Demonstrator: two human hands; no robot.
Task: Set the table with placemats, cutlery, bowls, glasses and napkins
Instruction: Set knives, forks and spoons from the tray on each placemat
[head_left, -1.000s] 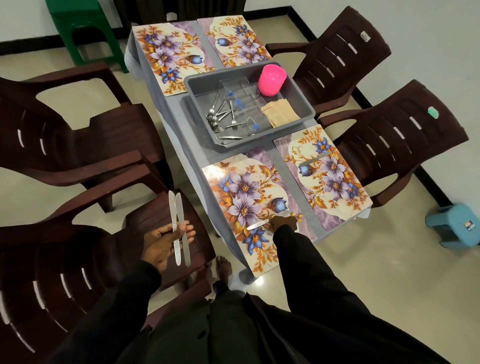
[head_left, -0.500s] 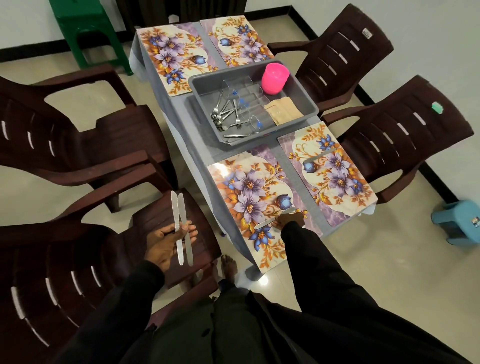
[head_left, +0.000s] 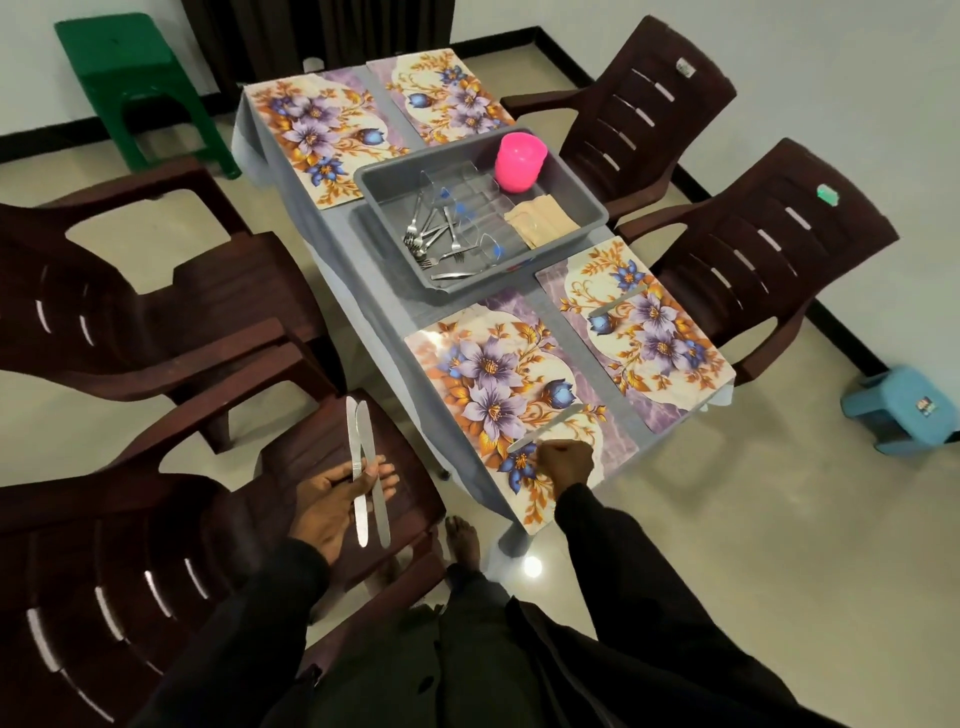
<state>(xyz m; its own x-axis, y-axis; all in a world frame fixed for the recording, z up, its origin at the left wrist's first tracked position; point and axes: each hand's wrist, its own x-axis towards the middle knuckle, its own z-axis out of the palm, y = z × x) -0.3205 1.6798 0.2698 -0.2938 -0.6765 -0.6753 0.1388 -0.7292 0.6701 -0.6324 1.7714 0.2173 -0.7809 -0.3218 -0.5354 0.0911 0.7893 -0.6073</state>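
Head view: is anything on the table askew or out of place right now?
Both laid knives sit askew. The near-left knife, at the right hand, lies diagonally across the near-left placemat; the near-right knife lies diagonally on the near-right placemat, rather than along an edge. Nothing spilled or damaged shows.

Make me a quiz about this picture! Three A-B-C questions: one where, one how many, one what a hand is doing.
1. Where is the pink bowl? A) in the tray B) on a chair C) on the floor
2. How many knives does the left hand carry? A) one B) two C) four
3. What is the right hand doing? A) hanging empty B) lifting a glass C) holding a knife on a mat

1 A: it stands in the tray.
2 B: two lie across its fingers.
3 C: its fingers curl at the knife's end.
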